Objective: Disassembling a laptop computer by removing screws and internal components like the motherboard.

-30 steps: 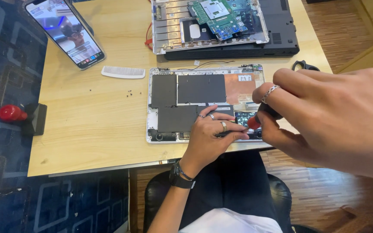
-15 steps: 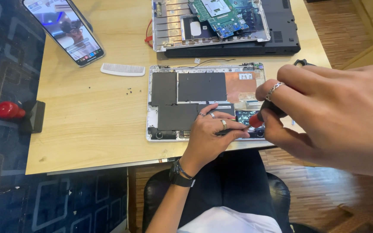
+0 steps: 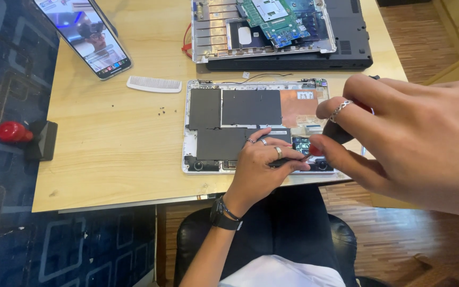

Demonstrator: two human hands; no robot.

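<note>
Little has moved since the earlier frame: both hands stay over the laptop base, and the view has shifted only slightly. Right hand (image 3: 415, 143), close to the camera, has its grip closed on a screwdriver (image 3: 322, 146) with a red and black handle, thumb and fingers pinching it. Left hand (image 3: 261, 165) rests on the laptop base (image 3: 251, 125), fingers curled shut about the screwdriver's shaft, steadying the tip near the lower right corner of the base.

That base lies open at the desk (image 3: 112, 154) front edge, black panels showing. Behind it sits a second opened laptop (image 3: 282, 32) with a green board. To the left lie a white comb (image 3: 154, 84), a phone (image 3: 83, 34), and some tiny dark specks, possibly screws.

Likely risk: the tip could slip off a screw and scratch nearby parts, since the base overhangs the edge and the left hand crowds the tip.
</note>
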